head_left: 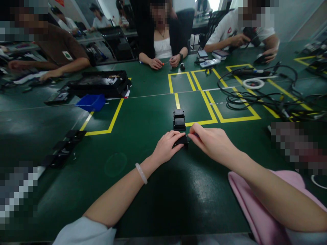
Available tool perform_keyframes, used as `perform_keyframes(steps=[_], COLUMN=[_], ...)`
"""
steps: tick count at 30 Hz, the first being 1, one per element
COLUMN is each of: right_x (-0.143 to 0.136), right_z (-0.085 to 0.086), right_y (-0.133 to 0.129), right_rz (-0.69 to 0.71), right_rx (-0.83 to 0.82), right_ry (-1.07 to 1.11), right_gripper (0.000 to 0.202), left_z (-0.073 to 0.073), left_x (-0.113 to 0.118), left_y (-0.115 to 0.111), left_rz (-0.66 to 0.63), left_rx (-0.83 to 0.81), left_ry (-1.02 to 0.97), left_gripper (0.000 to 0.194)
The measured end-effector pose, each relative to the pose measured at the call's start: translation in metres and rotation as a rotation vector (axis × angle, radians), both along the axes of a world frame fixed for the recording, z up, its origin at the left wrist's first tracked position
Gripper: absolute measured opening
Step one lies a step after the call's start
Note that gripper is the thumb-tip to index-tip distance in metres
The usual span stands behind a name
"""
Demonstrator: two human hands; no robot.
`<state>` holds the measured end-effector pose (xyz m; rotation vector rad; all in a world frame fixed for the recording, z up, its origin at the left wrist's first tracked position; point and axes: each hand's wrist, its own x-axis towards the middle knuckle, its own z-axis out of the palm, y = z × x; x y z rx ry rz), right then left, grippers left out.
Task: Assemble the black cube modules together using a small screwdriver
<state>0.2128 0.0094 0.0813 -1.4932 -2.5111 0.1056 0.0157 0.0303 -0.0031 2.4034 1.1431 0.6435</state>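
Note:
My left hand lies on the green table, thumb and fingers closed around a small black box-shaped part. At the right side of that part, my right hand is closed in a pinch. A thin dark rod shows at its fingertips, reaching toward the part; most of it is hidden by the fingers. Just beyond my hands, two similar black parts stand one behind the other. More black box-shaped parts lie in a slanted row to the left.
A blue bin sits by a black case at back left. Tangled black cables cover the right side. Yellow tape marks rectangles on the table. Pink cloth lies under my right arm. Several people sit across the table.

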Motion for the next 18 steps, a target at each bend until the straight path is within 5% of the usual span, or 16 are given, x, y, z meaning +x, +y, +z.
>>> perform_keyframes(steps=[18], right_x=[0.0005], right_z=[0.0009], right_y=[0.0002], right_rz=[-0.002], right_rx=[-0.014], right_ry=[0.023], right_gripper=[0.021], left_z=[-0.0004], left_x=[-0.0005], left_y=[0.0004], left_rz=[-0.003], left_rx=[-0.001], left_ry=[0.014], left_gripper=[0.040])
